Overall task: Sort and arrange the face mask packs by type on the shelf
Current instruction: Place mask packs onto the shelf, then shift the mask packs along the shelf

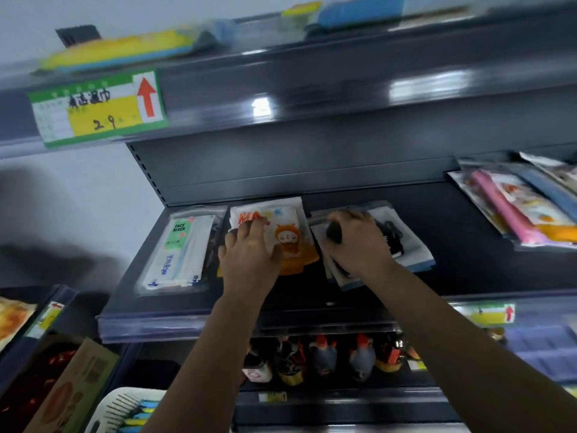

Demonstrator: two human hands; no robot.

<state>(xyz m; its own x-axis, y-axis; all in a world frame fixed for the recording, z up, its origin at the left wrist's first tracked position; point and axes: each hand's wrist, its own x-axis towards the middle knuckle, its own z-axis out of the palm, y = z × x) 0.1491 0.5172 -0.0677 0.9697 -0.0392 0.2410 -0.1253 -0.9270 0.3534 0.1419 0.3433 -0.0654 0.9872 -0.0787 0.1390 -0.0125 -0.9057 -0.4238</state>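
Note:
On the dark middle shelf (468, 254) lie three groups of face mask packs. At the left sits a clear pack labelled FACE MASK (178, 254) with white and green inside. In the middle lies a white and orange cartoon pack (290, 232); my left hand (249, 254) rests on it with fingers spread flat. To its right is a stack of grey and blue packs holding black masks (402, 245); my right hand (359, 242) lies on top with fingers curled round the stack's far edge.
More mixed mask packs (515, 207), pink, blue and orange, lie at the shelf's right end. A green and yellow price tag (100, 107) hangs on the shelf above. Bottles (324, 357) stand on the shelf below, and a white basket (125, 410) sits at the lower left.

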